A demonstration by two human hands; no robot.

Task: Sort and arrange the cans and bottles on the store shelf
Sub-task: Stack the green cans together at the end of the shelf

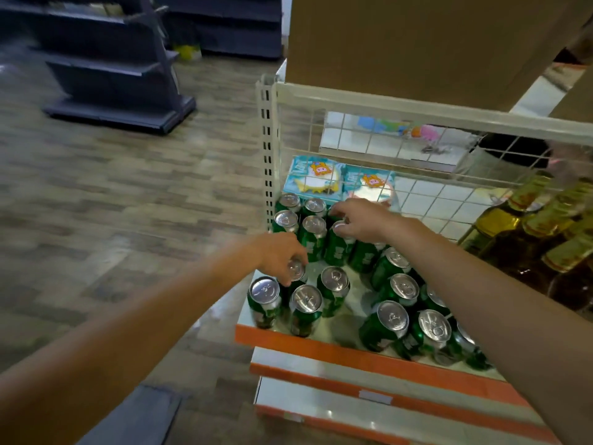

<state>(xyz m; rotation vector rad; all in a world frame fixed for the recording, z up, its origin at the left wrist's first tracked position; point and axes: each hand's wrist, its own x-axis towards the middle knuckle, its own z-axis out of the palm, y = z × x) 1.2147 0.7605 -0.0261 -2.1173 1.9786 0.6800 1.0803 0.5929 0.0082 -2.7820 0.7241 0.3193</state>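
Several green cans with silver tops stand on a white shelf with an orange front edge (321, 343). My left hand (280, 253) grips the top of one green can (296, 272) near the shelf's left side, fingers curled round its rim. My right hand (359, 220) reaches further back and holds the top of another green can (337, 244) in the back cluster. Loose cans stand at the front left (265, 300) and front right (393, 319). Bottles of yellow oil (519, 226) stand to the right.
Blue cartoon-printed packs (316, 183) lie behind the cans against a white wire grid (417, 149). A cardboard box (417, 43) sits on the shelf above. Dark shelving (112, 75) stands across the wooden floor on the left. Lower orange-edged shelves (369, 396) jut out below.
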